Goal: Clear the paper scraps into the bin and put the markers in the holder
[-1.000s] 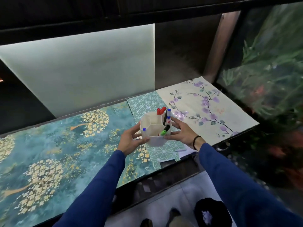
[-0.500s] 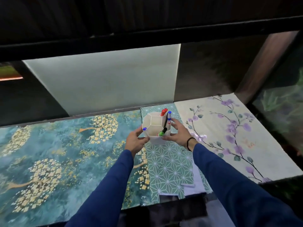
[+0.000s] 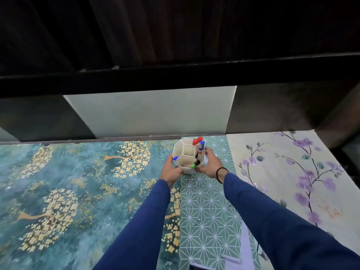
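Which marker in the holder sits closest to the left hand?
The blue-capped marker at the holder's left edge, right by the left hand. The red, other blue, green and black ones stand on the right side.

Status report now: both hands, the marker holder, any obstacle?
Left hand and right hand grip white honeycomb marker holder from both sides. Red, blue, green markers inside. Holder near desk's back edge, on green star-pattern sheet. No obstacle seen.

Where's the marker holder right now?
The white marker holder sits mid-frame at the table's far edge, between left hand and right hand, over the green star-patterned sheet.
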Action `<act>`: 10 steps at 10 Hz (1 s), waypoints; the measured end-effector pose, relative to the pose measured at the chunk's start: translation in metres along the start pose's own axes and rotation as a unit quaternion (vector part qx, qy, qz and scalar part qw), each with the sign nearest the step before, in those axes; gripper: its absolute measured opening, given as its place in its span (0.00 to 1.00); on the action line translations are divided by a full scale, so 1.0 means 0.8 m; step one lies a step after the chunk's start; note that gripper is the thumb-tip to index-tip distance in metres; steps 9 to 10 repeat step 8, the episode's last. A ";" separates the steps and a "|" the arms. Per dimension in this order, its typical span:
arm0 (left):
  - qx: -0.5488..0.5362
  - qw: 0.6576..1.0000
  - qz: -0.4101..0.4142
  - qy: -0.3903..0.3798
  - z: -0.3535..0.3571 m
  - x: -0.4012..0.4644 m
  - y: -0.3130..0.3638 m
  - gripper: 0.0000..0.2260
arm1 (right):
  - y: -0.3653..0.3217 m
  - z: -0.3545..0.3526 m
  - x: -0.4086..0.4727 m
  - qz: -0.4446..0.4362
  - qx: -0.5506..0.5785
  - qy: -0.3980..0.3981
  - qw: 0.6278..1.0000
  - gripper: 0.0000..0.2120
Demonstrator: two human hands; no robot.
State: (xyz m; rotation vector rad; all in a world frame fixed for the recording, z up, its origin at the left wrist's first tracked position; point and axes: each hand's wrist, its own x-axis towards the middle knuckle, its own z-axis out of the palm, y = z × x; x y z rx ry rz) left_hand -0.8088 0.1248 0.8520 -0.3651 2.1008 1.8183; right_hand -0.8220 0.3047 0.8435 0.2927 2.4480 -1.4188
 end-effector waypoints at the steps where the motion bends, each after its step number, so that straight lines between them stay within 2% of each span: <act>1: -0.041 0.999 -0.012 -0.026 0.004 0.009 0.001 0.42 | -0.002 -0.001 0.009 0.005 -0.006 -0.008 1.000 0.44; 2: -0.049 0.998 -0.027 -0.039 0.003 0.016 -0.004 0.42 | 0.000 0.000 0.016 0.015 -0.009 -0.020 1.000 0.44; 4: 0.014 0.999 -0.028 -0.034 -0.005 0.006 -0.001 0.34 | -0.003 0.002 0.003 0.022 0.010 -0.022 0.999 0.40; 5: 0.125 0.992 -0.014 0.017 -0.010 -0.003 -0.005 0.30 | -0.005 0.002 -0.018 0.018 -0.044 0.013 0.999 0.41; 6: 0.240 0.969 0.013 0.059 -0.014 -0.018 -0.016 0.29 | -0.007 0.006 -0.047 -0.015 -0.122 0.045 0.991 0.37; 7: 0.324 0.942 0.083 0.042 -0.016 -0.047 -0.025 0.27 | -0.006 0.012 -0.090 -0.037 -0.169 0.073 0.982 0.33; 8: 0.359 0.922 0.147 -0.001 -0.019 -0.065 -0.028 0.26 | -0.001 0.021 -0.123 -0.049 -0.190 0.119 0.973 0.32; 10: 0.359 0.922 0.147 -0.001 -0.019 -0.065 -0.028 0.26 | -0.001 0.021 -0.123 -0.049 -0.190 0.119 0.973 0.32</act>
